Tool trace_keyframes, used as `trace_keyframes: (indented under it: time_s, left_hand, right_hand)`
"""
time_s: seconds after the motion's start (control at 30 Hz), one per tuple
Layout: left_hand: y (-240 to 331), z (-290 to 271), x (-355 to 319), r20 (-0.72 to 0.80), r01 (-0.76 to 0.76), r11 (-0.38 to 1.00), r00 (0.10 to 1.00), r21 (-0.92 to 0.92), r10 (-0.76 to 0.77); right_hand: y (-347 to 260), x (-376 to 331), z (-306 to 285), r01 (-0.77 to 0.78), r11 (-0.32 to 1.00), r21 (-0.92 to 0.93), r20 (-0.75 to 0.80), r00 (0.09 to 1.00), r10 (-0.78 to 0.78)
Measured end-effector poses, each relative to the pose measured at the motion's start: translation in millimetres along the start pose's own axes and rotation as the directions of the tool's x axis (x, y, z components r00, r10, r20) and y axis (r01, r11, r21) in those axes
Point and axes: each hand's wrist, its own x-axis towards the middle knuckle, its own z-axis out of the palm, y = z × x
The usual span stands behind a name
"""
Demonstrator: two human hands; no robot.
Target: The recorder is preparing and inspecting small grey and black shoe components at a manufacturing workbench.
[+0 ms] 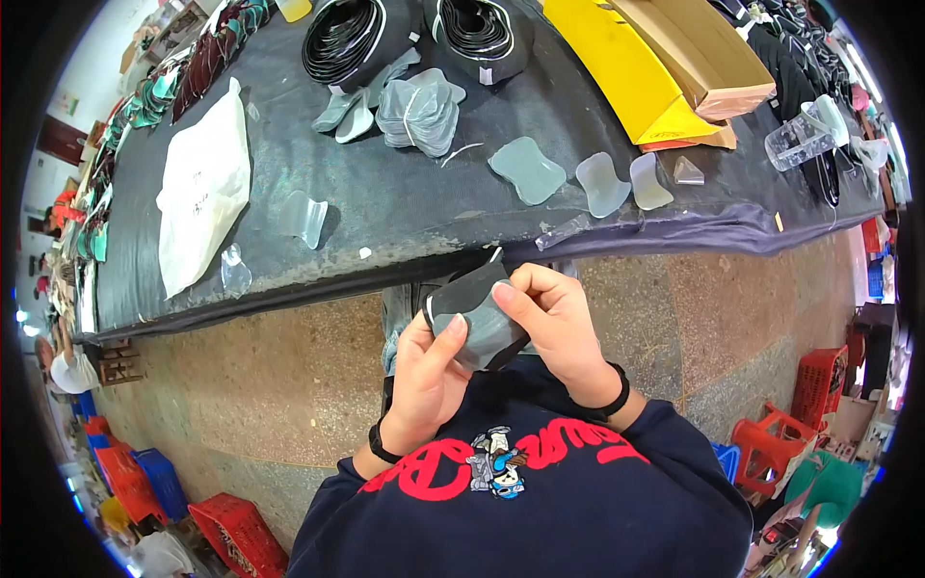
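Observation:
Held close to my chest, just off the table's near edge, is a black fabric piece [469,291] with a white strip along its side. A grey translucent curved sheet [479,332] lies against it. My left hand [429,378] pinches both at the left, thumb on top. At the upper right side, my right hand [561,326] grips them between thumb and bent fingers. Similar grey sheets lie on the table beyond: a tied stack [420,116] and loose ones, among them a wide one [527,170] and a narrower one [603,185].
The dark-covered table [385,197] carries two coiled bundles of black pieces, one at left [352,43] and one at right [480,40], a white bag [205,188], a yellow box [617,72] and a clear plastic container [807,133]. A red crate [236,535] and a red stool [771,443] stand on the floor.

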Motion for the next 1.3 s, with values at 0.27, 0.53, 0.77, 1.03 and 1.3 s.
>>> trace_keyframes:
  time_s: [0.27,0.53,0.77,1.03,1.3]
  left_hand:
    - [2.0,-7.2,6.4,-0.009,0.036,0.999,0.999,0.022,-0.036]
    - [-1.4,-12.8,9.3,0.058,-0.083,0.983,0.996,0.163,0.074]
    - [2.9,-8.7,8.7,-0.051,-0.123,0.906,0.986,0.405,0.157]
    - [20.7,-10.0,8.4,0.033,0.09,0.845,0.991,0.527,-0.127]
    - [16.7,2.6,8.2,0.184,-0.094,0.912,0.983,0.399,0.021]
  right_hand:
    - [4.8,3.5,5.9,-0.04,0.999,0.014,-0.161,0.986,0.042]
    - [5.4,2.2,1.5,-0.124,0.973,0.195,0.017,0.992,0.123]
    - [6.8,3.1,4.6,-0.181,0.922,0.341,-0.016,0.98,0.198]
    - [6.8,4.0,4.9,-0.223,0.875,0.43,-0.014,0.967,0.253]
    - [8.3,2.1,7.0,-0.103,0.93,0.353,-0.062,0.989,0.133]
